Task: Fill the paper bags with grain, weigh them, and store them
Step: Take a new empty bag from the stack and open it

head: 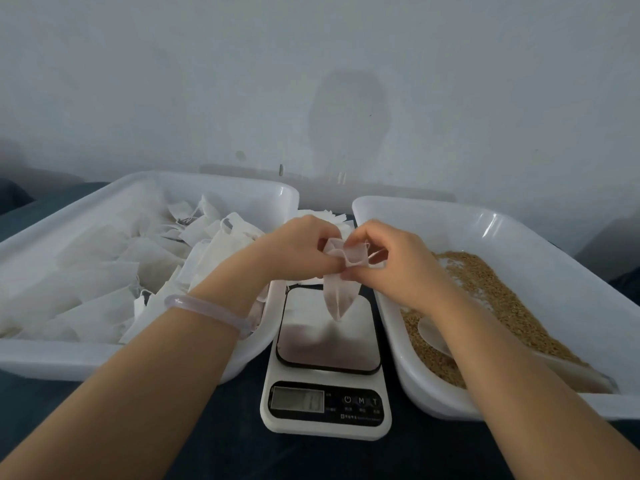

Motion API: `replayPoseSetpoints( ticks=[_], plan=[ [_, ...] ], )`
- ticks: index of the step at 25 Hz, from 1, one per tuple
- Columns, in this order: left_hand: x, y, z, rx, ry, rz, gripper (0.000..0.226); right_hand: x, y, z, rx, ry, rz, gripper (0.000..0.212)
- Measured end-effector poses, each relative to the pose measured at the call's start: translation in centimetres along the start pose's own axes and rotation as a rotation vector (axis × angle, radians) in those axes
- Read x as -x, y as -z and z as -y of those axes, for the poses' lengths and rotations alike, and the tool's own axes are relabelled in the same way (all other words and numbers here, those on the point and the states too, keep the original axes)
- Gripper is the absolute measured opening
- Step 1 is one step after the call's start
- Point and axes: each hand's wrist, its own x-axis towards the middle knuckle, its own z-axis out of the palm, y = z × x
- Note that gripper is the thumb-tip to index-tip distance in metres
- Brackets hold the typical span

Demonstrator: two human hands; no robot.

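Head view: left hand [294, 247] and right hand [391, 261], close together, each pinch the mouth of one bag [337, 299], which hangs above the scale [327, 407] beside the grain [502, 306]. Pulling the mouth apart too hard could tear the thin paper. A slipped pinch could drop the bag.

Both hands are raised over a digital kitchen scale [327, 386]. The left hand [298, 249] and right hand [391, 261] pinch the mouth of one small white paper bag [337, 296], whose pointed lower end hangs just above the scale's platform. The display is blurred and unreadable. The left wrist carries a pale bangle [207, 308]. The white tray [104, 355] on the left holds a heap of paper bags [121, 271]. The white tray [519, 226] on the right holds brown grain [502, 306] with a white spoon [433, 332] lying in it.
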Motion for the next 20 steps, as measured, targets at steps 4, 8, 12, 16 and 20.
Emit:
replayPoseSetpoints(
  ticks=[4, 8, 12, 16, 20],
  plan=[
    [0.2, 0.5, -1.0, 0.418, -0.01, -0.038, 0.006, -0.1, 0.4, 0.5, -0.134, 0.041, -0.12, 0.017],
    [0.4, -0.3, -1.8, 0.999, -0.108, 0.253, 0.031, -0.2, 1.2, 0.9, -0.35, -0.019, -0.292, 0.002],
    [0.3, -1.2, -2.2, 0.809, 0.048, 0.365, 0.033, -0.1, 1.9, 1.3, -0.407, -0.002, -0.332, 0.007],
    [0.7, -1.3, -2.1, 0.765, 0.065, 0.428, 0.012, 1.0, 7.3, -1.6, -0.07, -0.178, 0.011, 0.042],
    [1.1, -0.9, -3.5, 0.698, 0.014, 0.324, 0.008, 5.4, 13.2, -7.1, 0.382, -0.607, 0.495, 0.048]
  ],
)
